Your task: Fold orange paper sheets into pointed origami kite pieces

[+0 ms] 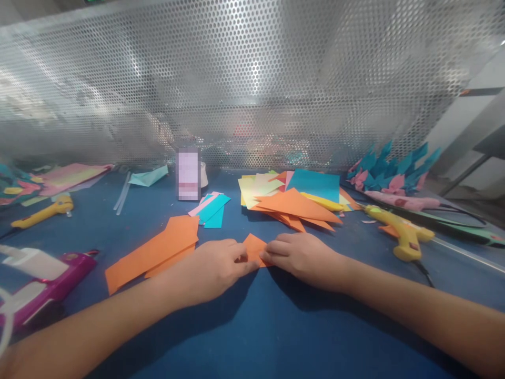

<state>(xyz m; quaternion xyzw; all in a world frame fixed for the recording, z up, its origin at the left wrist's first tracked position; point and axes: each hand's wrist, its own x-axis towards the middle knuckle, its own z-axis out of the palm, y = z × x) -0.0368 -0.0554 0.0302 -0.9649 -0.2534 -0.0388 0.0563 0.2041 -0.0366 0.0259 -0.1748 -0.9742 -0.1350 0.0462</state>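
A small folded piece of orange paper [254,246] lies on the blue tabletop [272,337] between my two hands. My left hand [221,266] grips its left side, thumb and fingers closed in on the edge. On the opposite side my right hand [298,255] pinches the paper's right edge, fingers pressed together. Both hands partly cover the paper, so its lower folds are hidden. Beside my left forearm rest orange paper sheets [165,242]. Just beyond my right hand is a pile of folded orange paper [298,205].
Yellow glue guns lie at right [410,237] and left [43,213]. A purple power strip [79,268] with a white plug sits at left. A phone [188,176] stands upright before a perforated metal panel [252,79]. Blue and pink folded paper pieces [394,168] are grouped back right.
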